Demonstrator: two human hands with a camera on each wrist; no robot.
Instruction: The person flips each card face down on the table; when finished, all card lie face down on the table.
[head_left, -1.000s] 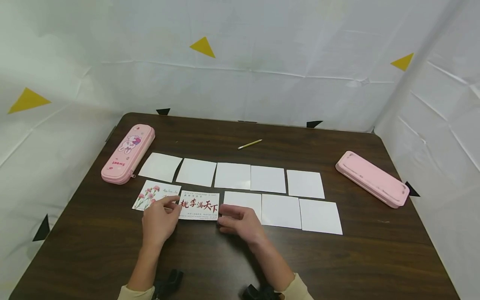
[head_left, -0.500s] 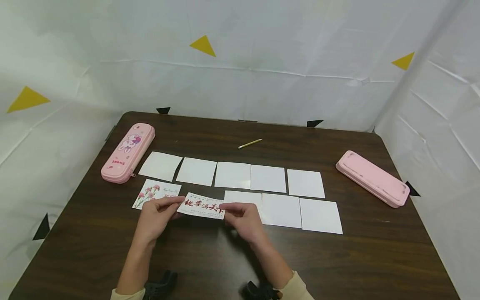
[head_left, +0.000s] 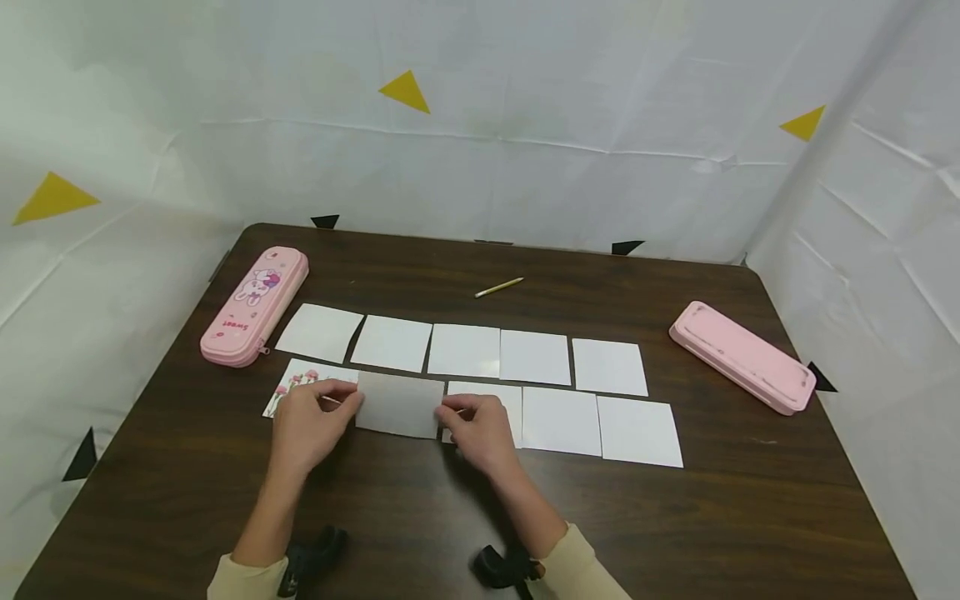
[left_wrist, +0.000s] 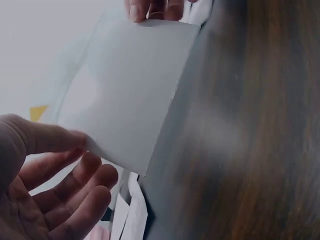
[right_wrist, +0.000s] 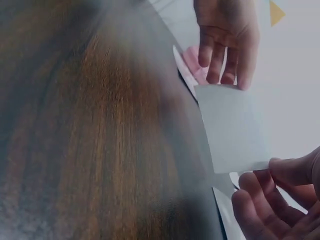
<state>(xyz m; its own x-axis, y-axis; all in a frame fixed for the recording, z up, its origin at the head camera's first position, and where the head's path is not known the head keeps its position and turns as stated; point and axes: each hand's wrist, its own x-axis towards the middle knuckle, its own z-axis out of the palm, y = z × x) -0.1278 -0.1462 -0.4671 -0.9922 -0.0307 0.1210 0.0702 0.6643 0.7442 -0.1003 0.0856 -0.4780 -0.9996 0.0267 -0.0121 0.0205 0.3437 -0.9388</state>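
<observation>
Both hands hold one card (head_left: 399, 406) up off the table, its plain white side facing me. My left hand (head_left: 309, 427) pinches its left edge between thumb and fingers. At the opposite edge, my right hand (head_left: 483, 433) pinches it the same way. The left wrist view shows the card (left_wrist: 125, 90) tilted, with the thumb on its near face; the right wrist view has the card (right_wrist: 232, 132) between both sets of fingertips. Behind my left hand lies a card with pink flowers (head_left: 300, 377), partly covered by the fingers. The held card's printed side is hidden.
Blank white cards lie in two rows, such as one in the back row (head_left: 464, 350) and one in the front row (head_left: 561, 420). Beyond them is a pencil (head_left: 498, 287). Pink pencil cases stand left (head_left: 255, 307) and right (head_left: 742, 357). White sheeting (head_left: 495, 100) surrounds the table.
Both hands took hold of the card with red lettering, lifted it from the table and turned it, so its blank side now faces me. The other cards stayed in place.
</observation>
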